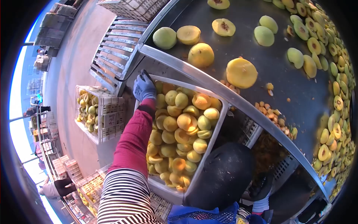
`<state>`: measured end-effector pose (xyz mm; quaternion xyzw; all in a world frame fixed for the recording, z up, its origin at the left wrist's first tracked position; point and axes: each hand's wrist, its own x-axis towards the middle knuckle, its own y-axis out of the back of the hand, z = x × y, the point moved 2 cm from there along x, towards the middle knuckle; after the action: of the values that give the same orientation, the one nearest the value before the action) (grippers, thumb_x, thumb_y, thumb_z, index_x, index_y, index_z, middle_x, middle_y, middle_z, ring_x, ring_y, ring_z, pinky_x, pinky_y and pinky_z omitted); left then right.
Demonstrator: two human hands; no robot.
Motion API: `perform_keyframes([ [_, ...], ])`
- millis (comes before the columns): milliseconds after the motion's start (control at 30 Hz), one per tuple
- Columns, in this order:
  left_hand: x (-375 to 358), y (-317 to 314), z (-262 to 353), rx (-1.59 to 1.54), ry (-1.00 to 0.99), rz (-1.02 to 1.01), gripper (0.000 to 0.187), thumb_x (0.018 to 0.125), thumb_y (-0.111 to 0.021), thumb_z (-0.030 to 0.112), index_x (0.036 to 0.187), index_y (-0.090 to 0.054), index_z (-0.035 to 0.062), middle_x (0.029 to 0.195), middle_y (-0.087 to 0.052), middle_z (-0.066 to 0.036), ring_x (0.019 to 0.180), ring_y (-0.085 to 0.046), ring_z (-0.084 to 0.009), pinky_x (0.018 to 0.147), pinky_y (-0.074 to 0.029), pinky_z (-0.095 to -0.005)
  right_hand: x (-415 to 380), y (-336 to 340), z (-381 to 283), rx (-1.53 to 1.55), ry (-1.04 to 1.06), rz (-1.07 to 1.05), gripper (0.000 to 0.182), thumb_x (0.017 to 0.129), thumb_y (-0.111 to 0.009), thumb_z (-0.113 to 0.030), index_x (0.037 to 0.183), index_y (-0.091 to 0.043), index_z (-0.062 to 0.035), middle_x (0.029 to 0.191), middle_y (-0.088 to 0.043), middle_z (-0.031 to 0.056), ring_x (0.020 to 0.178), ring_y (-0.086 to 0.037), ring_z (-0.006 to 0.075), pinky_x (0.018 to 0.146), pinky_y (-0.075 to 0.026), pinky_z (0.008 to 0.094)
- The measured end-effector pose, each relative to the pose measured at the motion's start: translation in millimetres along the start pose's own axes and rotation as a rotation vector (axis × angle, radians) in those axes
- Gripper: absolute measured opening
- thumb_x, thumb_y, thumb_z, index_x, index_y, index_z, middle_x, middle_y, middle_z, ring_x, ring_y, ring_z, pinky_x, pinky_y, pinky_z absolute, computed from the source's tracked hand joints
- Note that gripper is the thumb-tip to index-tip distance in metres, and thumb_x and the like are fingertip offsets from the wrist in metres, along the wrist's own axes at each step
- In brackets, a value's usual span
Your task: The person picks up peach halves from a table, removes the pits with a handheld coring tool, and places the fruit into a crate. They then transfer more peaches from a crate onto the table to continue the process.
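My left hand (144, 88), in a grey-blue glove, is at the upper left corner of a pale plastic crate (223, 108), its fingers closed at the rim. The crate is filled with yellow peach halves (169, 125), some showing their cut faces. It stands beside the metal table (268, 97), below its edge. At the lower right, what looks like my right hand (261, 203) is a pale glove next to a dark shape; its fingers are hidden, so I cannot tell what it holds. My dark-clothed knee (225, 173) is right beside the crate.
Peach halves (264, 36) lie scattered on the table and heaped along its far side, with loose stones (270, 114) near the edge. Another filled crate (112, 115) stands on the floor at left, beside a slatted metal rack (118, 46). A person (61, 187) is far off at left.
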<state>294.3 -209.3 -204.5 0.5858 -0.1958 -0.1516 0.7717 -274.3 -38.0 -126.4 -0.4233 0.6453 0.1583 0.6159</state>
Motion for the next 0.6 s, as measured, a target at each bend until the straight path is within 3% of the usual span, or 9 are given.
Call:
perform_keyframes([
  [33,-0.7,-5.5,3.5,0.004,0.004,-0.013,0.057,0.093,-0.03,0.054,0.104,-0.063,0.0085,0.101,-0.063,-0.017,0.098,-0.059,-0.0341,0.083,-0.044,-0.0451,10.8,7.3,2.7,-0.003,-0.001,0.014,0.032,0.091,-0.051,-0.047,0.086,-0.059,-0.0165,0.048,-0.037,-0.0031,0.037,-0.038,0.0112,0.034,-0.032,0.0231],
  [200,-5.7,5.6,4.8,0.073,-0.054,0.089,0.052,0.091,-0.036,0.056,0.104,-0.064,0.0132,0.103,-0.063,-0.012,0.098,-0.059,-0.0319,0.083,-0.044,-0.0442,61.4,63.7,5.0,-1.508,1.203,0.271,0.034,0.093,-0.05,-0.044,0.092,-0.058,-0.0119,0.051,-0.044,-0.0021,0.039,-0.043,0.0101,0.035,-0.034,0.0229],
  [267,-1.9,10.5,9.4,0.032,0.018,-0.056,0.057,0.088,-0.039,0.062,0.112,-0.062,0.0152,0.114,-0.061,-0.01,0.107,-0.055,-0.0302,0.089,-0.042,-0.0416,4.3,-11.9,-5.1,-0.678,0.493,-0.086,0.033,0.092,-0.05,-0.045,0.085,-0.057,-0.0133,0.051,-0.043,-0.0029,0.034,-0.037,0.0092,0.031,-0.03,0.0225],
  [300,-2.2,16.7,11.8,-0.009,0.04,-0.096,0.06,0.087,-0.042,0.061,0.12,-0.058,0.0134,0.122,-0.057,-0.012,0.114,-0.051,-0.031,0.095,-0.038,-0.0412,-27.0,-50.4,-9.2,-0.318,0.207,-0.024,0.033,0.092,-0.051,-0.045,0.081,-0.056,-0.014,0.051,-0.043,-0.0033,0.032,-0.034,0.0087,0.029,-0.027,0.0223],
  [367,-17.7,34.1,14.4,-0.322,-0.068,0.115,0.057,0.088,-0.048,0.054,0.124,-0.054,0.0093,0.125,-0.054,-0.015,0.117,-0.048,-0.0327,0.098,-0.035,-0.0426,-37.7,-27.0,-12.9,-0.383,0.238,0.028,0.036,0.092,-0.05,-0.047,0.083,-0.056,-0.0124,0.051,-0.045,-0.0026,0.032,-0.037,0.0093,0.029,-0.029,0.0223],
  [400,-40.6,37.5,12.9,-0.308,-0.263,0.203,0.05,0.088,-0.055,0.044,0.12,-0.054,0.0053,0.12,-0.056,-0.018,0.113,-0.049,-0.0353,0.098,-0.036,-0.0439,-38.6,-17.8,-15.4,-0.459,0.268,0.073,0.039,0.091,-0.05,-0.049,0.085,-0.056,-0.0109,0.051,-0.046,-0.0019,0.032,-0.039,0.01,0.03,-0.03,0.0223],
  [433,-76.1,55.3,20.6,-0.433,-0.385,0.12,0.043,0.088,-0.057,0.036,0.116,-0.055,0.0031,0.115,-0.057,-0.02,0.111,-0.049,-0.0362,0.095,-0.037,-0.0439,-38.5,-9.5,-16.4,-0.46,0.26,0.074,0.039,0.091,-0.05,-0.049,0.085,-0.056,-0.0109,0.051,-0.046,-0.0019,0.032,-0.039,0.01,0.03,-0.03,0.0223],
  [500,-134.2,42.3,7.0,-0.213,-0.444,0.032,0.044,0.087,-0.057,0.034,0.118,-0.054,0.0015,0.111,-0.057,-0.023,0.111,-0.049,-0.0382,0.094,-0.039,-0.0457,-31.5,3.7,-14.0,-0.387,0.166,0.187,0.037,0.09,-0.051,-0.051,0.084,-0.057,-0.0147,0.05,-0.044,-0.0028,0.033,-0.039,0.0094,0.03,-0.03,0.0222],
  [600,-163.6,27.8,10.9,-0.04,-0.447,0.037,0.064,0.087,-0.055,0.043,0.136,-0.039,0.0051,0.133,-0.041,-0.019,0.128,-0.035,-0.0349,0.103,-0.028,-0.05,-19.0,10.1,-6.6,-0.256,0.123,0.238,0.034,0.09,-0.052,-0.051,0.085,-0.057,-0.0178,0.051,-0.044,-0.0035,0.033,-0.039,0.0094,0.03,-0.029,0.0224],
])
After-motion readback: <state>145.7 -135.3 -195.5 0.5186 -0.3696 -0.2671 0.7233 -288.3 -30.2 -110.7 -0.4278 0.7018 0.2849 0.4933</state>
